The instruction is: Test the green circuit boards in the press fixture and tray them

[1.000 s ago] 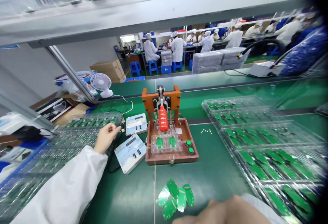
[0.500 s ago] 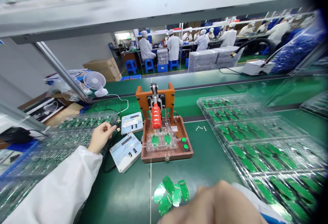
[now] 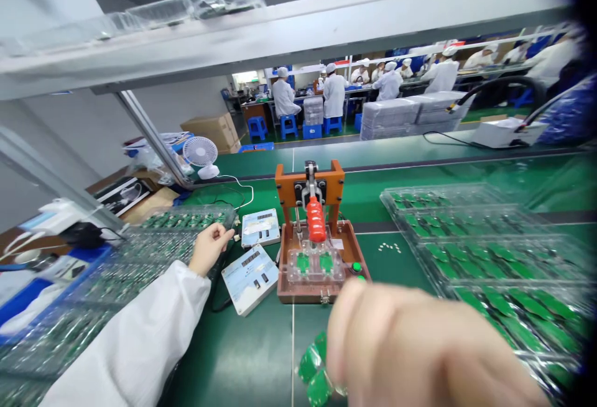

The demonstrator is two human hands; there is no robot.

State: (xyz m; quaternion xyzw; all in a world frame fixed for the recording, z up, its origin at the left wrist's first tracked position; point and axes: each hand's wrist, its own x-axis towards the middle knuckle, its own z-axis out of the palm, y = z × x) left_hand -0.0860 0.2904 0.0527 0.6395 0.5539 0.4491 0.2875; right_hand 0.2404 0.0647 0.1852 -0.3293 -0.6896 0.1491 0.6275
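My left hand [image 3: 209,249] in a white sleeve lies at the left with its fingers curled on the near corner of a clear tray [image 3: 186,219] holding small boards. My right hand [image 3: 410,345] fills the lower right, close to the camera and blurred, its fingers pointing down at a loose pile of green circuit boards [image 3: 313,370] on the green mat. Whether it holds one is hidden. Between the hands stands a brown test fixture [image 3: 321,286] with a red-handled lever [image 3: 316,220] and two green boards under a clear plate [image 3: 315,264].
Two white meter boxes [image 3: 250,278] sit left of the fixture. Clear trays of green boards [image 3: 471,239] spread over the right side. A small white fan [image 3: 201,153] stands at the back left, and tiny white parts [image 3: 389,246] lie on the mat. Other workers sit far behind.
My right hand has risen from the bottom edge toward the camera and now covers much of the board pile. The view has shifted a little. My left hand stays on the tray.
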